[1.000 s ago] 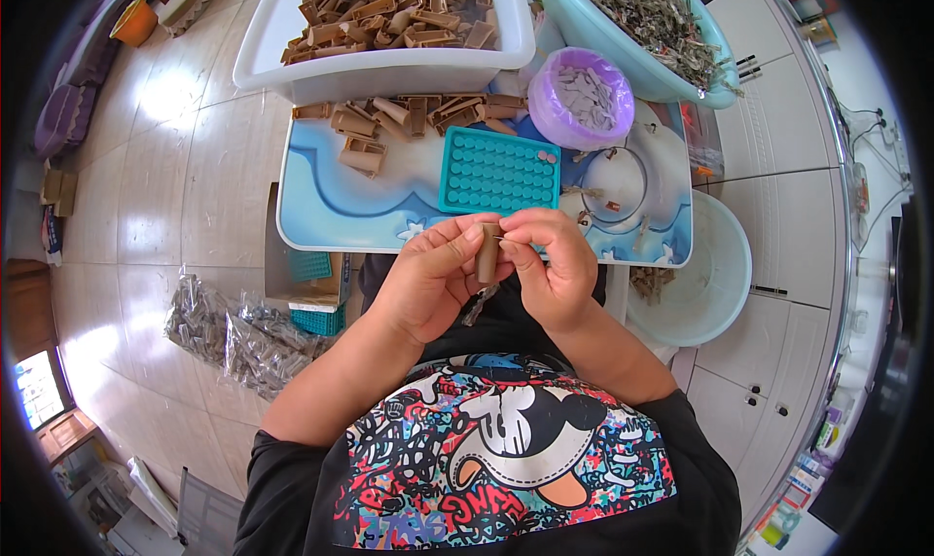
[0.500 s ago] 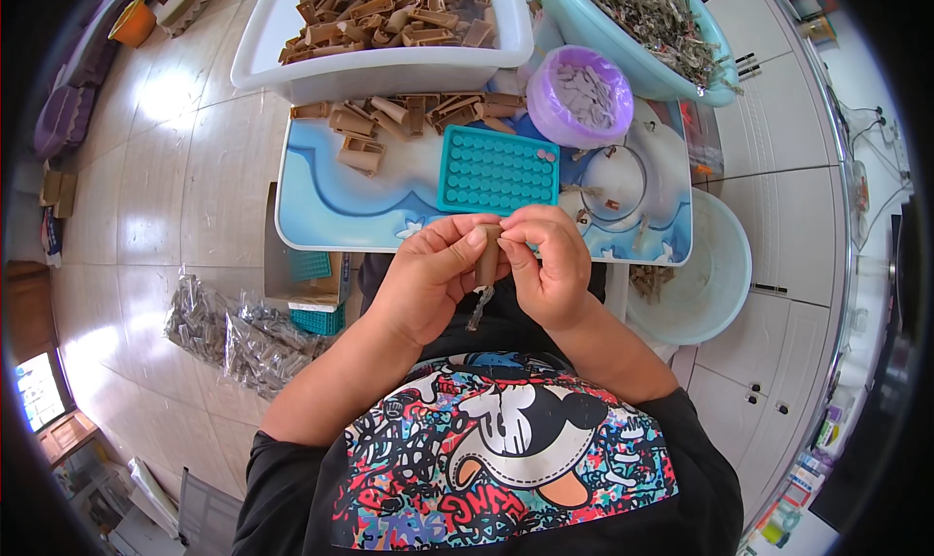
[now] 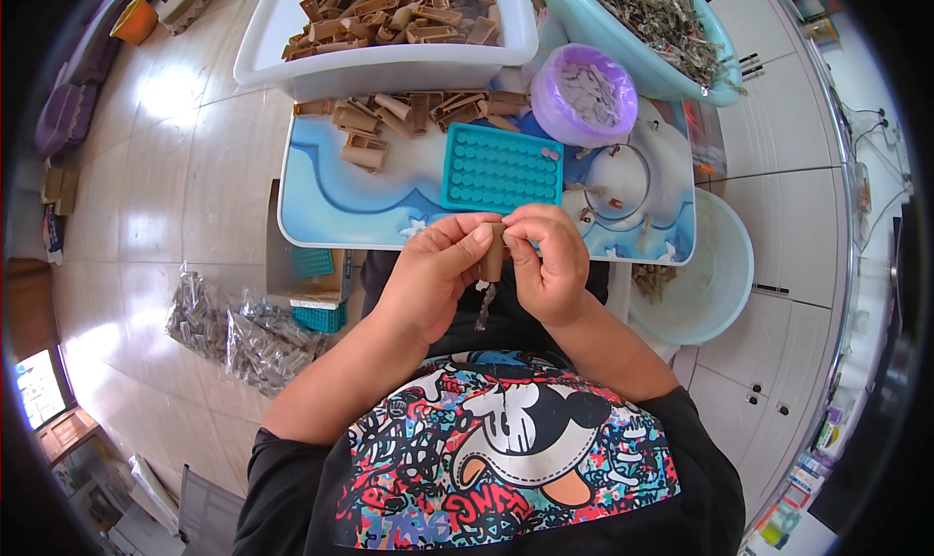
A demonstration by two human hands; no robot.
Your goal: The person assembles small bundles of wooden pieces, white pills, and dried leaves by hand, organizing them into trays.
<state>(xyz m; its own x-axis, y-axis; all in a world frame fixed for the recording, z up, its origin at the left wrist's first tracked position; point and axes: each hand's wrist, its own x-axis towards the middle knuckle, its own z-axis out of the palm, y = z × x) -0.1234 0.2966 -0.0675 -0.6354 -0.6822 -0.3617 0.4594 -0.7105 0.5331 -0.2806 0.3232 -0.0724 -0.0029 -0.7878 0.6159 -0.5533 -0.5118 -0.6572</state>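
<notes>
Close to my body, just off the table's front edge, my left hand [image 3: 440, 269] grips a small brown tapered plastic casing [image 3: 493, 254] between thumb and fingers. A twisted clear-grey strand [image 3: 484, 308] dangles from the casing's lower end. My right hand [image 3: 550, 264] is closed in a pinch at the top of the same casing; whatever lies between its fingertips is too small to make out. Beyond my hands lies a teal tray [image 3: 502, 172] with rows of round cups, two small pinkish pieces in its far right corner. More brown casings [image 3: 364, 151] lie loose at the table's back left.
The blue-and-white table [image 3: 336, 220] carries a white tub [image 3: 389, 74] of brown casings, a purple-lined bowl [image 3: 564, 133] of grey pieces and an aqua basin [image 3: 715, 84] of wired parts. A pale tub [image 3: 715, 293] stands right; filled plastic bags [image 3: 253, 337] lie on the floor left.
Both hands keep hold of the brown casing in nearly the same place. The whole view has shifted very slightly, and the dangling strand hangs a little differently.
</notes>
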